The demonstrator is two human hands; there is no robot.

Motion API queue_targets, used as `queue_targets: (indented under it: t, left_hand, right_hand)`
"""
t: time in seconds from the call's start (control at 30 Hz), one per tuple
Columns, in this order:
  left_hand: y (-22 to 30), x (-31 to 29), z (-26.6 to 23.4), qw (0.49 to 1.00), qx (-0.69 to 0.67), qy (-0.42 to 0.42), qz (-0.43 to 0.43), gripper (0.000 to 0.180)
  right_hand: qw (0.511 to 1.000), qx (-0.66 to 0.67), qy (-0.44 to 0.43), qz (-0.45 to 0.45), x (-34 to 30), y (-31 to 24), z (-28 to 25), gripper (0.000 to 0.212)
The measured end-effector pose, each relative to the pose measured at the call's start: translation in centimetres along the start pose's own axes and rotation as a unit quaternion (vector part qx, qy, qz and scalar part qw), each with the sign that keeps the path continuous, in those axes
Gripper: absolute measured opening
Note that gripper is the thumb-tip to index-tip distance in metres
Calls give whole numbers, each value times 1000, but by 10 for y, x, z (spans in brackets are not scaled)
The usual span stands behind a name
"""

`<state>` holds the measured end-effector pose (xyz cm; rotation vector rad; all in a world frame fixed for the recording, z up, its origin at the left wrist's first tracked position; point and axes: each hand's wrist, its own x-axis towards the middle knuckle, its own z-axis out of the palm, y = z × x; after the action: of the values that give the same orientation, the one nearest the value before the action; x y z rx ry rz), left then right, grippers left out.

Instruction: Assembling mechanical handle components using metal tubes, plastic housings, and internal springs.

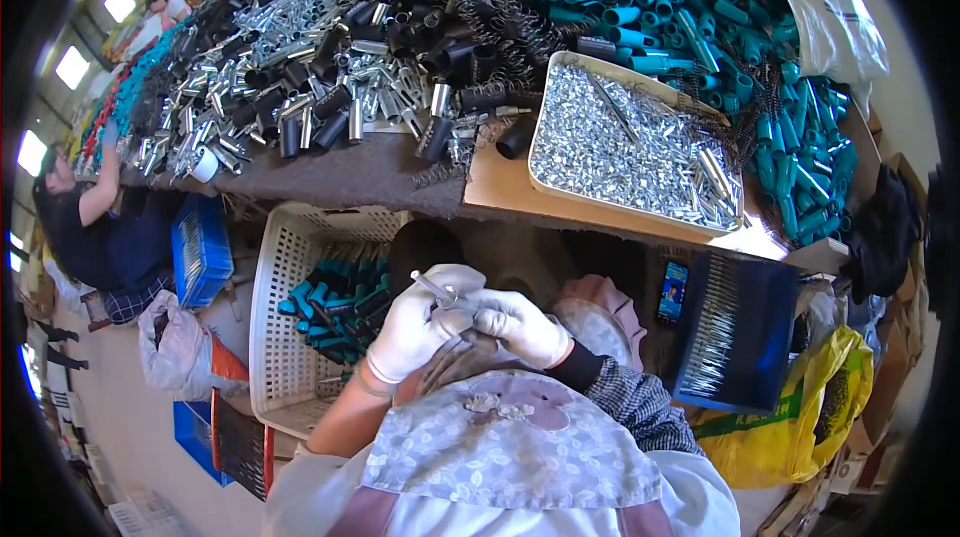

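1 gloved left hand (408, 333) and 1 gloved right hand (524, 327) together grip a slim metal part (431, 286).

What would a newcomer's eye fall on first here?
Probably the bright heap of teal parts on the workbench at upper right. Next, the cream tray of small silver metal pieces in front of it. Then, at centre, the person's white-gloved left grip and right grip, together on a rod-like metal part.
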<state>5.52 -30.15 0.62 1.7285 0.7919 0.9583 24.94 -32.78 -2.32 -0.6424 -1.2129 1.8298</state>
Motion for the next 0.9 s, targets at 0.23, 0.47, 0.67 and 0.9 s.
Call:
queue_targets:
  t: [0.23, 0.47, 0.67, 0.9]
  left_hand:
    - [15, 45, -27, 954, -162, 240, -74, 31]
    - [-33, 100, -55, 893, 398, 178, -112, 43]
    - [-35, 89, -65, 938, 288, 189, -48, 29]
    - [11, 61, -41, 927, 363, -87, -20, 30]
  right_hand:
    - [987, 41, 114, 102, -2, 19, -15, 42]
    - [985, 90, 111, 100, -4, 21, -16, 32]
    - [983, 113, 130, 67, 1, 18, -33, 33]
    - [981, 130, 130, 61, 10, -9, -42, 49]
